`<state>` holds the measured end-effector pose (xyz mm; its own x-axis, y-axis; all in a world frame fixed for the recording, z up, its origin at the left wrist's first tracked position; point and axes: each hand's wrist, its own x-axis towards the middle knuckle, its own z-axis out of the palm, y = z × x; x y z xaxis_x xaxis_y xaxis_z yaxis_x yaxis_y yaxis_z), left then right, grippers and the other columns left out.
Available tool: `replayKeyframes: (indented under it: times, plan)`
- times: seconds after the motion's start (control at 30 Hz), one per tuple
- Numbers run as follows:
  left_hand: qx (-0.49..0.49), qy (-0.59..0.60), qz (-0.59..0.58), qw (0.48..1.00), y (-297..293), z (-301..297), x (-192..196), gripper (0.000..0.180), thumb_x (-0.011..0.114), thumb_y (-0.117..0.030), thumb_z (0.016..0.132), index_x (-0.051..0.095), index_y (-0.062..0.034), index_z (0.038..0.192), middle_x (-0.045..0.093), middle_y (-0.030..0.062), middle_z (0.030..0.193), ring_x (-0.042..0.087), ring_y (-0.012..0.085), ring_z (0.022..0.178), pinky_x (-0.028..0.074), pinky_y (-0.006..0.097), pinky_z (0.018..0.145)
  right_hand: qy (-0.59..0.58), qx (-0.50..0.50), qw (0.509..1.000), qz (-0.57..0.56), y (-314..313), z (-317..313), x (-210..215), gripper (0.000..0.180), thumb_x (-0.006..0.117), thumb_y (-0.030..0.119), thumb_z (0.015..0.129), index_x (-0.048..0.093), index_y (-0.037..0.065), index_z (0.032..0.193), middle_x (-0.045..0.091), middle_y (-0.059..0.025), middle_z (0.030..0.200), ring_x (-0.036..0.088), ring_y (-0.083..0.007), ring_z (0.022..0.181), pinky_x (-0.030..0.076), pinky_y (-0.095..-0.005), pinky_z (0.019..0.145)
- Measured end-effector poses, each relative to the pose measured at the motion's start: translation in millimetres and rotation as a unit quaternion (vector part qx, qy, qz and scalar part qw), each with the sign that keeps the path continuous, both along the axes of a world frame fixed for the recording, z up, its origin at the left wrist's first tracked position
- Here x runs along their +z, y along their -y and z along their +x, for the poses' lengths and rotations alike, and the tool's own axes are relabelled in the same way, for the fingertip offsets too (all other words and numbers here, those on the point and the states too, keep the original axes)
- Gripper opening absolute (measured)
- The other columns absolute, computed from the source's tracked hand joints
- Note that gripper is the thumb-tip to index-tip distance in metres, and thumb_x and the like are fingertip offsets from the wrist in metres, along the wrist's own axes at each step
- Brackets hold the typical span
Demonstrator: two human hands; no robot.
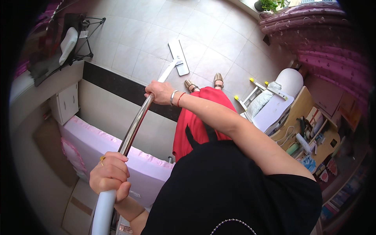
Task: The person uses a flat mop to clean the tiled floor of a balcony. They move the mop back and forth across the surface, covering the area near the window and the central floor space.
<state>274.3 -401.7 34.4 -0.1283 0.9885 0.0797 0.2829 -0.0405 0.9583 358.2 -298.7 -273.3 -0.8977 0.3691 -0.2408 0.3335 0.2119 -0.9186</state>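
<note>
A flat mop (136,127) with a silver and white pole slants from the lower left up toward the floor ahead. Its rectangular white-grey head (178,53) lies on the pale tiles just beyond my feet. Low on the left, my left hand (109,174), with a gold ring, is wrapped round the pole just above its thick white end. Farther along, my right hand (159,93) grips the pole near where the silver meets the white lower part. A silver bangle and a red cord circle that wrist.
A white chair (270,105) with yellow-capped legs stands at right, beside a cluttered wooden desk (319,143). At left is a pink-trimmed bed (129,156) with a small white cabinet (66,103). A folding chair (76,43) stands far left; purple curtains (305,29) hang far right.
</note>
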Motion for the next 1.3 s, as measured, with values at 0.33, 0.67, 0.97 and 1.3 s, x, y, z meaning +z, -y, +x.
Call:
replayKeyframes:
  times: [0.33,0.67,0.97,1.3]
  plan:
    - [-0.061,0.110,0.075,0.989,-70,82,-42,0.027,0.075,-0.008,0.074,0.048,-0.0089,0.071,0.053,0.0020,0.060,0.053,0.0170,0.055,0.051,0.036,0.066,0.118,-0.002,0.992,0.050,-91,147,9,0.025,0.056,0.033,0.091,0.065,0.011,0.082,0.062,-0.0149,0.086,0.062,-0.0328,0.091,0.050,-0.0451,0.072]
    - [-0.134,0.219,0.122,0.959,-176,254,-177,0.029,0.066,0.015,0.070,0.047,-0.0068,0.071,0.056,0.0047,0.065,0.057,0.0187,0.061,0.055,0.042,0.077,0.298,-0.227,0.909,0.184,-180,390,-76,0.025,0.056,0.034,0.092,0.064,0.012,0.081,0.063,-0.0054,0.089,0.058,-0.0261,0.099,0.044,-0.0413,0.078]
    - [-0.187,0.203,0.097,0.956,-156,253,-194,0.025,0.064,0.013,0.075,0.048,-0.0069,0.072,0.053,0.0041,0.066,0.055,0.0187,0.064,0.049,0.043,0.080,0.303,-0.265,0.899,0.174,-155,404,-98,0.023,0.057,0.031,0.091,0.065,0.010,0.084,0.063,-0.0071,0.089,0.057,-0.0278,0.101,0.045,-0.0415,0.086]
    - [-0.150,0.138,0.004,0.979,-45,37,-105,0.024,0.061,0.012,0.075,0.048,-0.0077,0.073,0.054,0.0043,0.065,0.056,0.0192,0.063,0.049,0.045,0.079,0.237,-0.252,0.931,0.117,-28,159,-61,0.018,0.055,0.026,0.088,0.065,0.013,0.080,0.064,-0.0064,0.088,0.057,-0.0271,0.100,0.036,-0.0515,0.089]
